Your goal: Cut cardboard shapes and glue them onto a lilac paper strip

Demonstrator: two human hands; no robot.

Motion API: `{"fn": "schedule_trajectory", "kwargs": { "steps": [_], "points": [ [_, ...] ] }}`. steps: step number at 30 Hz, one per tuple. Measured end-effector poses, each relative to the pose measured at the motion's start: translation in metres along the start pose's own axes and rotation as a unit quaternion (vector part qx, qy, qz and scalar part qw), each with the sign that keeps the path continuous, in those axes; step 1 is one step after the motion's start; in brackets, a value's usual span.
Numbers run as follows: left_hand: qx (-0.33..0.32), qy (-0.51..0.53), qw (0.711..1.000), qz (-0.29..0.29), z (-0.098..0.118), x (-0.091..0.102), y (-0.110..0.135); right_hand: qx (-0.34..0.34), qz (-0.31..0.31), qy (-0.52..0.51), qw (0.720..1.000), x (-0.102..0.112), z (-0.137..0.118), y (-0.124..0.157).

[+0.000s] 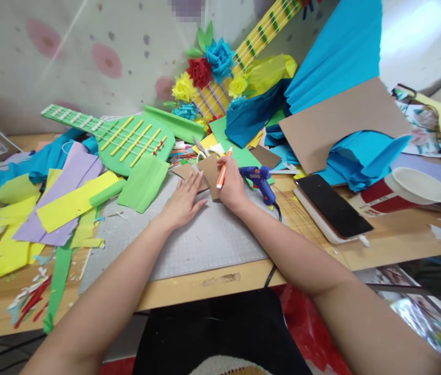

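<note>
My right hand [232,185] is closed round an orange marker [225,169], held over a small piece of brown cardboard [209,172]. The marker's lower end points toward me; whether its other end touches the cardboard I cannot tell. Flat on another cardboard piece and the grey cutting mat [205,239] lies my left hand [183,200], fingers stretched out, thumb apart. Just behind the hands are scissors [201,151]. A blue glue gun [258,181] rests right of my right hand. Left of my left hand lies a green crepe paper piece [143,183].
A green paper lute-like instrument [134,140] lies at the back left. Behind stands a yellow one with paper flowers [200,73]. On the right are a phone [333,205], a paper cup [404,190] and a large cardboard sheet [345,122]. Purple crepe strips [64,192] cover the left.
</note>
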State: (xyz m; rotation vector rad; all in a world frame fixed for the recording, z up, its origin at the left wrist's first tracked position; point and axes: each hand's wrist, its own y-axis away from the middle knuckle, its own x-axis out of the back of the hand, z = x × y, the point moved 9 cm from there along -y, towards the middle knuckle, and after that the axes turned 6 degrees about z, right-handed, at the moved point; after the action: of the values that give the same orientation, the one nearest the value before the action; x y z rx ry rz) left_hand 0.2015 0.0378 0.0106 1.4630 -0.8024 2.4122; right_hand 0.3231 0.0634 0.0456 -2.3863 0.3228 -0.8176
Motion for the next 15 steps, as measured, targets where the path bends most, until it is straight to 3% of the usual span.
{"fn": "schedule_trajectory", "kwargs": {
  "steps": [3, 6, 11, 13, 15],
  "points": [
    [-0.001, -0.034, 0.996, -0.082, -0.002, -0.011, 0.004, -0.005, -0.080, 0.046, 0.996, -0.009, 0.000, 0.003],
    [0.012, -0.025, 0.996, -0.086, -0.014, 0.004, 0.011, -0.009, -0.133, 0.060, 0.989, -0.013, -0.001, 0.005],
    [0.094, 0.029, 0.995, 0.018, -0.051, 0.058, 0.026, -0.038, -0.193, 0.075, 0.978, -0.024, -0.001, 0.011],
    [0.127, 0.037, 0.988, 0.078, -0.054, 0.077, 0.027, -0.045, -0.208, 0.083, 0.973, -0.029, -0.003, 0.013],
    [0.140, 0.031, 0.984, 0.106, -0.046, 0.081, 0.021, -0.046, -0.222, 0.091, 0.970, -0.034, -0.005, 0.014]
  ]
}}
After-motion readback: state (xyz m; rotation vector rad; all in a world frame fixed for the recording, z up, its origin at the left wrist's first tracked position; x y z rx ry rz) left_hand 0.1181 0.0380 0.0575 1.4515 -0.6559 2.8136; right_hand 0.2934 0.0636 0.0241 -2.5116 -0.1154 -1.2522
